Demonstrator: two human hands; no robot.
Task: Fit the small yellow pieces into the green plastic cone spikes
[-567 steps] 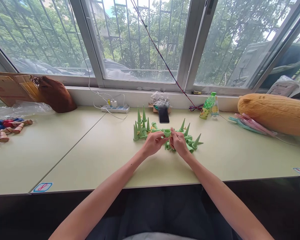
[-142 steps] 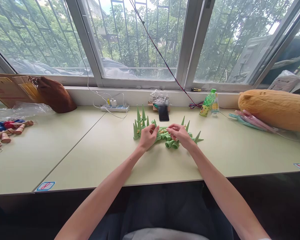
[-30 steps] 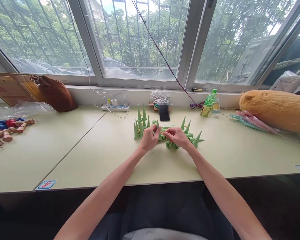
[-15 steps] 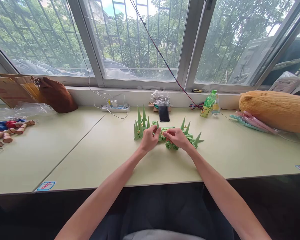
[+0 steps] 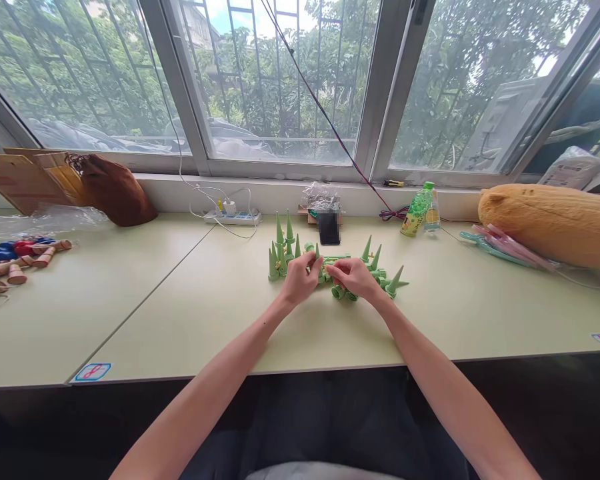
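Near the middle of the table, my left hand (image 5: 301, 275) is closed on a green cone-topped piece (image 5: 317, 252), its tip standing above the fingers. Close beside it, my right hand (image 5: 354, 275) has its fingers pinched together against the left hand's piece; a small pale-yellow bit shows at the fingertips, too small to name. To the left stand several upright green cone pieces (image 5: 273, 261), grouped tightly. More green cones (image 5: 394, 283) lie tilted or stand at the right. Below the right hand, green hollow tube pieces (image 5: 338, 292) rest on their sides.
A dark phone (image 5: 329, 230) leans against a small box behind the pieces. Along the sill side are a power strip (image 5: 234, 218), a green-capped bottle (image 5: 417, 210) and a tan plush (image 5: 550, 227). At left, wooden toys (image 5: 16, 273) lie near a brown pouch (image 5: 115, 190).
The hands and green pieces hold nearly the same places. The whole view has shifted very slightly.
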